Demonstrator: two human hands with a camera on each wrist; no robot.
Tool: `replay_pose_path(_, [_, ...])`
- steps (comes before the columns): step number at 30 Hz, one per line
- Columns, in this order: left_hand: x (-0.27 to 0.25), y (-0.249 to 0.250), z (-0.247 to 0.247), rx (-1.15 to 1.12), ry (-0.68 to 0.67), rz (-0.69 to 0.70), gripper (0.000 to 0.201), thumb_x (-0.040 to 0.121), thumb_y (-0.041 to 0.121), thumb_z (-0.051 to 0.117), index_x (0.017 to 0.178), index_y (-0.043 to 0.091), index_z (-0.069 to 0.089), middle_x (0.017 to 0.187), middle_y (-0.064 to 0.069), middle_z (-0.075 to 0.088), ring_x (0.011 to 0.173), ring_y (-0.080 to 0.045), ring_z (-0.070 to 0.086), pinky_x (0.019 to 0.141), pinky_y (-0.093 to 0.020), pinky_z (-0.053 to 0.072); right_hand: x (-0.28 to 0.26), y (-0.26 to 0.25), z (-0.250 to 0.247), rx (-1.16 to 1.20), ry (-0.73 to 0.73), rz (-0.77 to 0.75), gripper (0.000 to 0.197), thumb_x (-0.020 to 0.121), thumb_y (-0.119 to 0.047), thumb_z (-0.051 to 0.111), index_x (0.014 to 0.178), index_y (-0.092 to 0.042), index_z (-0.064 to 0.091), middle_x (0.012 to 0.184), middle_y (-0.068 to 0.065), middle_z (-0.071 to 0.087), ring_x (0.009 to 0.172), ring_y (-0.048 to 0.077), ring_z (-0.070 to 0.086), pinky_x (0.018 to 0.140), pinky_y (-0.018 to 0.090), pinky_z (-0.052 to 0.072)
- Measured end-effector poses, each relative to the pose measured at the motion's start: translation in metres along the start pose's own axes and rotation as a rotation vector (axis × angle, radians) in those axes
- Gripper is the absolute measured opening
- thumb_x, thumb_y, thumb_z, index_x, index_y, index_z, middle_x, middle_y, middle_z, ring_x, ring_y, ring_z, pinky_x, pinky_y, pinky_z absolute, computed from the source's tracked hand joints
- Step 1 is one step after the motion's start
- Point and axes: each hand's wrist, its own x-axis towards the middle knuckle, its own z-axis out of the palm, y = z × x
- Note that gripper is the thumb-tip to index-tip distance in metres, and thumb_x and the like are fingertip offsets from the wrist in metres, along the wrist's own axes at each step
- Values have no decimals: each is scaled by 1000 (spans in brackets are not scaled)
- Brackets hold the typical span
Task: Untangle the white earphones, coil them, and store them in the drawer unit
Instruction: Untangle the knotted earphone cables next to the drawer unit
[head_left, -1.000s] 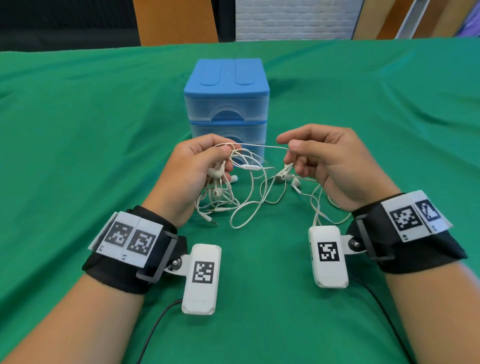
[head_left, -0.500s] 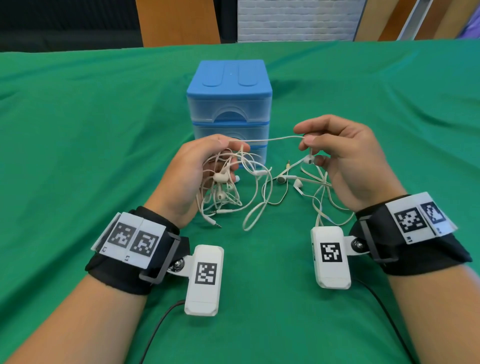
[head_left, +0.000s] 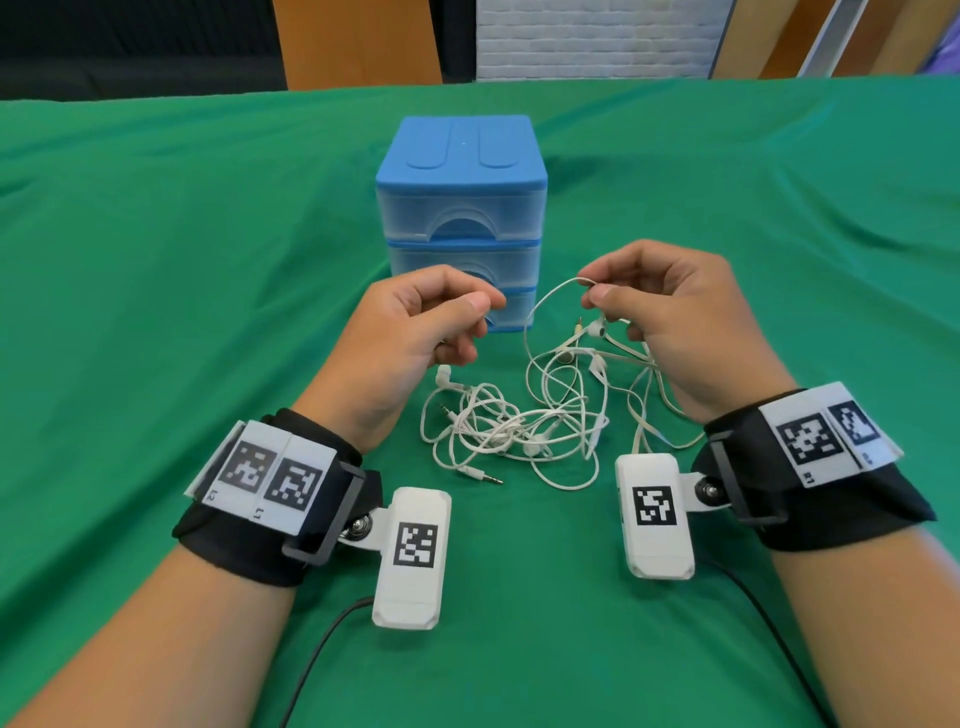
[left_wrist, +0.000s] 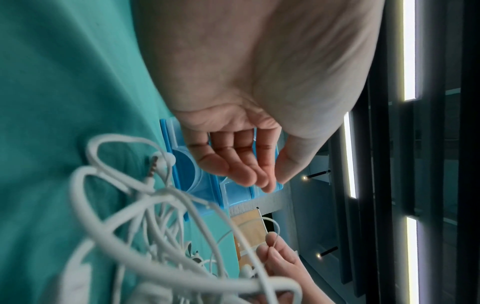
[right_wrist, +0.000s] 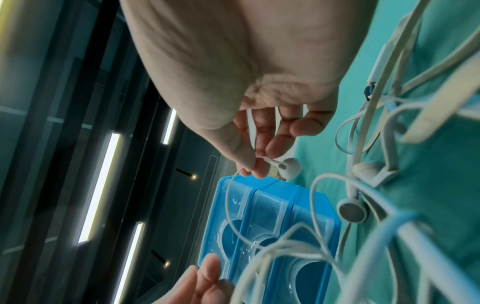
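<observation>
Dropped from my left hand (head_left: 415, 322) since a second ago, the white earphones (head_left: 519, 426) sprawl in thin glossy loops on the green cloth bench (head_left: 182, 312), at 6 o'clock from the translucent blue drawer unit (head_left: 460, 208). Left fingers (left_wrist: 246, 170) hang loosely curled, empty; right hand (head_left: 670, 317) pinches one cord.

Indoor recording setup, green-draped table (head_left: 156, 260), white brick wall (head_left: 592, 36), wooden panels (head_left: 358, 41)

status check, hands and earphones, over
Left hand holds nothing. Right hand pinches earphones cable, tangle mostly on cloth. Drawer unit closed, nothing blocking.
</observation>
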Motion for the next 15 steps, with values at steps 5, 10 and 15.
replay_pose_path(5, [0,-3,-1,347,15,-41,7,90,15,68,85,14,73,72,4,64,63,-11,52,63,-24,45,1,-1,-2,38,91,-20,16,86,7,64,89,-6,71,79,11,69,58,0,58,53,8,41])
replay_pose_path(10, [-1,-3,-5,614,40,-144,21,87,10,60,82,24,74,69,9,62,48,0,44,52,-17,35,1,-5,-2,24,109,4,25,78,10,56,71,-11,69,72,7,65,62,6,52,53,9,38])
replay_pose_path(15, [-3,-2,-7,748,-26,-255,8,86,29,66,83,27,74,65,9,59,58,-10,51,55,-25,38,-5,-11,-1,-63,-83,9,27,85,3,53,70,-8,72,72,0,70,65,-4,52,58,2,36])
